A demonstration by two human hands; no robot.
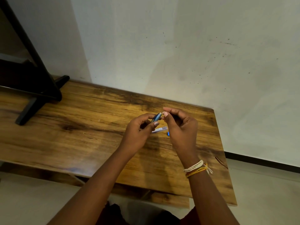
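Observation:
My left hand (139,133) grips a blue pen-like barrel (156,117) above the wooden table (81,127), its pale upper end pointing up and right. My right hand (180,125) has thumb and forefinger pinched together right at that end; what they pinch is too small to tell. Under the hands a small clear tube with a label (159,129) lies flat on the table. A small blue cap (168,133) lies just right of the tube, partly hidden by my right hand.
A black stand with splayed feet (32,98) occupies the table's far left. A marked white wall (178,54) rises directly behind the table. The table's right edge (224,151) drops to a pale floor. Thread bracelets circle my right wrist (197,168).

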